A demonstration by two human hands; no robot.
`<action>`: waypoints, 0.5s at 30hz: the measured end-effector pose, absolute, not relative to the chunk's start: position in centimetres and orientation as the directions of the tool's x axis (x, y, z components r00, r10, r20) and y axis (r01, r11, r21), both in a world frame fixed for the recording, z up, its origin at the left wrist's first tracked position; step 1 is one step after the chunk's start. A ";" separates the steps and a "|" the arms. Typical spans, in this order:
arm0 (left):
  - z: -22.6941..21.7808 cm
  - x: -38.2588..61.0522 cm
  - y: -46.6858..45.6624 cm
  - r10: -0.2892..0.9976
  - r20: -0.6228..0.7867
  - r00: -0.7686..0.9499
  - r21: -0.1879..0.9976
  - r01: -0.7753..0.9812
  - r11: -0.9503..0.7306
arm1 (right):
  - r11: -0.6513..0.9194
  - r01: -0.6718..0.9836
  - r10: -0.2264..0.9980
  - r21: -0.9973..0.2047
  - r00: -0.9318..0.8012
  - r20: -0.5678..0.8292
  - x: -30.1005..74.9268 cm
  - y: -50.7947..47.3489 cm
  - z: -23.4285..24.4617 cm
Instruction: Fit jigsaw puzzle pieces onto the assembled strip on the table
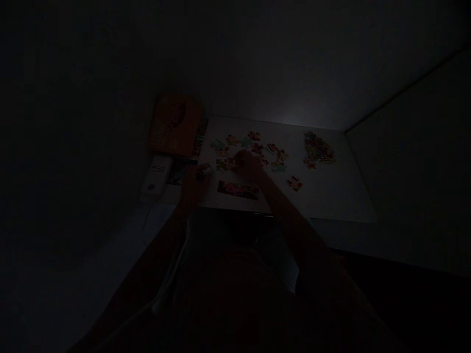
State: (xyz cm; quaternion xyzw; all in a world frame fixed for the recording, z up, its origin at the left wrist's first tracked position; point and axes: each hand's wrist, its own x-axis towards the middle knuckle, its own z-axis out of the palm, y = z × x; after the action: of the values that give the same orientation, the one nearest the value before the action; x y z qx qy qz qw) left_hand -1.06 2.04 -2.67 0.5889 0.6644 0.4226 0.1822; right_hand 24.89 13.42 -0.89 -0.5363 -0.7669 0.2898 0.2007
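The scene is very dark. My left hand (194,185) is at the left part of the white table, its fingers closed on a pale jigsaw puzzle piece (206,169). In the middle, my right hand (248,165) has its fingers bent down and closed at the edge of some jigsaw puzzle pieces (222,165) that seem to be joined. Part of those is hidden under the fingers. Just below lies an assembled dark strip (238,189) with a pink picture. Loose pieces (254,136) are spread beyond my right hand, and a single piece (295,183) lies to its right.
A heap of puzzle pieces (319,148) sits at the right of the white table (331,191). An orange box (174,125) stands at the back left, with a white device (155,175) and its cable below it. Walls border the table behind and at right.
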 end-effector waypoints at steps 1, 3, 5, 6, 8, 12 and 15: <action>-2.6 -1.0 2.0 0.936 0.255 -0.242 0.776 0.629 -0.048 | 0.250 0.658 0.935 -0.710 -0.356 -0.001 25.2 13.3 -0.7; -2.6 -1.1 2.0 0.939 0.250 -0.237 0.779 0.625 -0.050 | 0.260 0.542 0.927 -0.799 -0.372 0.049 26.3 12.8 0.2; -2.6 -1.2 2.0 0.943 0.244 -0.227 0.785 0.617 -0.054 | 0.308 0.412 0.925 -0.858 -0.340 0.169 28.1 11.8 2.4; -2.6 -1.3 2.0 0.942 0.246 -0.226 0.786 0.615 -0.058 | 0.339 0.348 0.924 -0.874 -0.299 0.239 29.3 11.1 3.9; -2.5 -1.4 2.0 0.942 0.249 -0.223 0.780 0.622 -0.060 | 0.406 0.244 0.908 -0.881 -0.213 0.360 31.8 9.1 8.0; -1.7 -1.3 2.0 0.941 0.229 -0.249 0.782 0.623 -0.025 | 0.555 0.277 0.825 -0.785 -0.062 0.562 36.5 3.7 17.3; -1.0 -1.4 2.0 0.960 0.132 -0.247 0.740 0.669 0.070 | 0.607 0.420 0.742 -0.674 0.003 0.670 38.9 0.1 22.4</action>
State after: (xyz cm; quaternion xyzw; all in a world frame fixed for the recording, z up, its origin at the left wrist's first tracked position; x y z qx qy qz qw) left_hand -1.40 1.95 -1.05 0.5795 0.7029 0.3595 0.2023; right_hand 38.88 0.13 22.39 -0.4200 -0.6917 0.1413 0.5703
